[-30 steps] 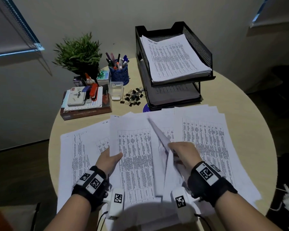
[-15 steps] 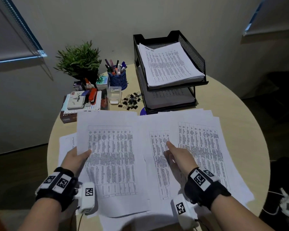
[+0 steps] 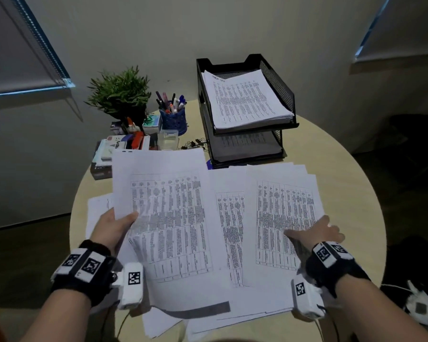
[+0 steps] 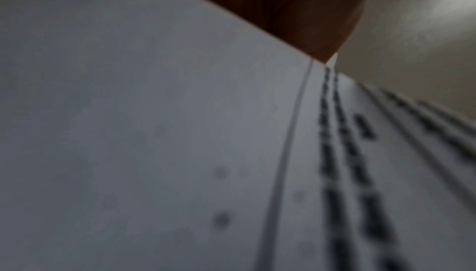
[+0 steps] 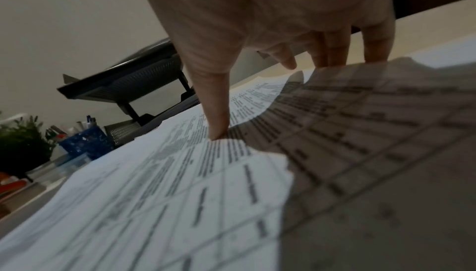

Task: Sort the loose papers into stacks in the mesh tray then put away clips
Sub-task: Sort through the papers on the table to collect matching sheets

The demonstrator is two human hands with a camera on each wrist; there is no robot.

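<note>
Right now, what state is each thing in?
left hand: grips lifted sheets at their left edge
right hand: fingers spread, resting on loose papers
mesh tray: top tier holds a stack; lower tier holds papers
binder clips: loose on table

Both forearms are bare, with no sleeves in the head view. Each wrist carries a wide black fabric wristband: the left wristband (image 3: 83, 272) at 8 o'clock, the right wristband (image 3: 332, 266) at 4 o'clock. White square tags printed with black fiducial patterns sit on top of each band, two side by side. A white, rounded camera housing hangs from the inner side of each band, the left camera unit (image 3: 131, 285) and the right camera unit (image 3: 307, 299), each bearing one more black-and-white marker. A thin dark cable (image 3: 124, 322) trails down from the left unit.
</note>
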